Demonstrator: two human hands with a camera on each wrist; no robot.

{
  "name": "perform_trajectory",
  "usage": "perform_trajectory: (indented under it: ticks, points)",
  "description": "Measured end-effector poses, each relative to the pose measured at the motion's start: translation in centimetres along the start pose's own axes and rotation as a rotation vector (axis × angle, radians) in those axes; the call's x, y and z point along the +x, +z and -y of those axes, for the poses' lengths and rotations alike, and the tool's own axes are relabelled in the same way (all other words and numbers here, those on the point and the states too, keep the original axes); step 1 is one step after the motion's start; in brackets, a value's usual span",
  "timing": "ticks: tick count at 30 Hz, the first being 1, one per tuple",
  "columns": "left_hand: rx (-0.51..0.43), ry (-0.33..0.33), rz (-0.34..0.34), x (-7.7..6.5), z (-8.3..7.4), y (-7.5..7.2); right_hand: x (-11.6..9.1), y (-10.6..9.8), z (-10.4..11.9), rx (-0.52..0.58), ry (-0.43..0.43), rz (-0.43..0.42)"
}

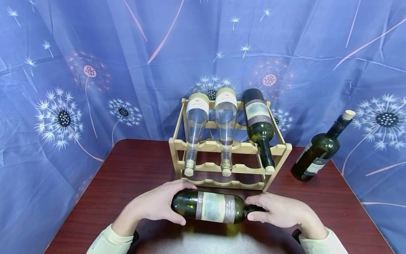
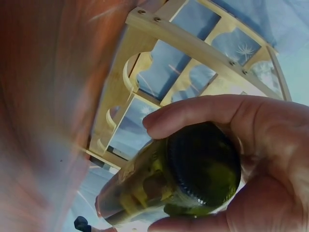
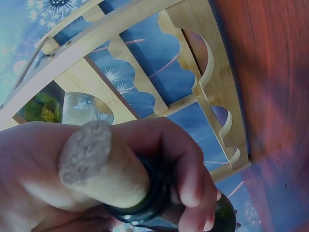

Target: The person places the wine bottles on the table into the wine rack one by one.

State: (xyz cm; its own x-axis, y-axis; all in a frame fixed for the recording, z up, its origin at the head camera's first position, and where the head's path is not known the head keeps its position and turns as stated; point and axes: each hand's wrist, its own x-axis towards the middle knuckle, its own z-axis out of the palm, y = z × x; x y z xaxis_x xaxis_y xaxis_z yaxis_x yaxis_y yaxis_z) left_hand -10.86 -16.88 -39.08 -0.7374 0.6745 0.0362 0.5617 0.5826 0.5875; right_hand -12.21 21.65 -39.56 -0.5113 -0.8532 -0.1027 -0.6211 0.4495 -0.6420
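A dark green wine bottle [image 1: 215,207] lies sideways in front of the wooden rack, its neck to the right and its label facing up. My left hand [image 1: 158,204] grips the base end, thumb on the near side and fingers on the far side. The round bottom [image 2: 205,166] shows in the left wrist view. Around the neck, my right hand [image 1: 279,210] has its fingers and thumb curled. A cork [image 3: 104,164] sticks out past that hand in the right wrist view. Whether the bottle touches the table cannot be told.
The wooden rack [image 1: 228,183] holds two clear bottles [image 1: 196,123] [image 1: 226,120] and a dark bottle [image 1: 258,116] on its top tier, necks toward me. Another corked dark bottle [image 1: 317,151] stands at the right on the red-brown table [image 1: 133,165]. A blue patterned cloth [image 1: 158,88] hangs behind.
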Motion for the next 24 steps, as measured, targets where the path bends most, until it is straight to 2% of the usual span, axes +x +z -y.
perform_trajectory:
  ticks: [6,11,16,24]
  points:
    - [0.007,-0.014,-0.014,0.06,0.1,0.05,-0.02,0.03,-0.14,0.108,0.059,0.034]
    - [0.027,-0.011,-0.041,0.07,0.23,0.06,0.01,0.06,-0.33,0.125,0.072,0.052]
    - [0.016,-0.017,-0.038,-0.02,0.19,0.03,-0.04,0.0,-0.36,0.124,0.092,0.071]
    - [0.023,-0.05,-0.064,-0.3,0.01,-0.4,-0.14,-0.04,-0.36,0.103,0.044,0.042]
